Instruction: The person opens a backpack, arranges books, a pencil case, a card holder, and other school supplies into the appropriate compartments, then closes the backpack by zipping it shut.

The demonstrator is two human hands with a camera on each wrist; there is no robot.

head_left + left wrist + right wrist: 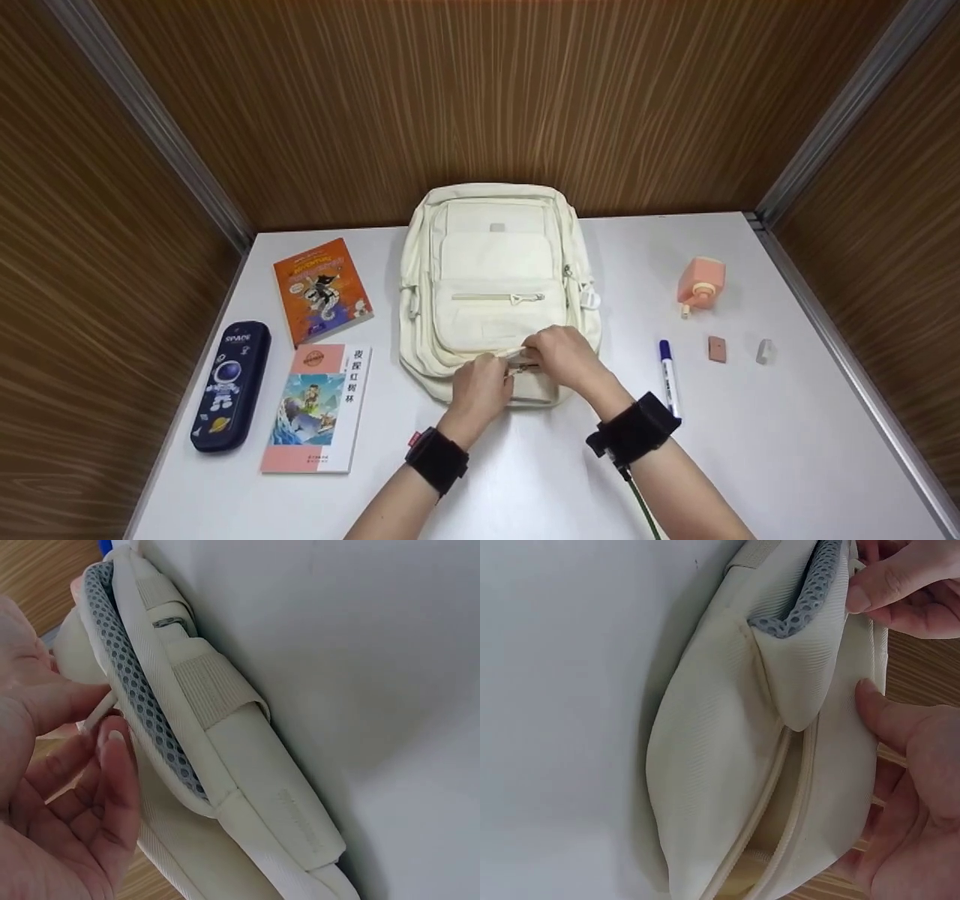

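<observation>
White tbl [547, 472]; bkpk [495, 259] fwd of L hand [480, 388], R hand [568, 358], both pinching near end.

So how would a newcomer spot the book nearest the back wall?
Find the big cream backpack in the middle of the white table, then look to its left. The orange book lies at a slant there, behind the pink-and-white book. Its bright orange cover sets it apart from that neighbour and from the dark blue case.
</observation>
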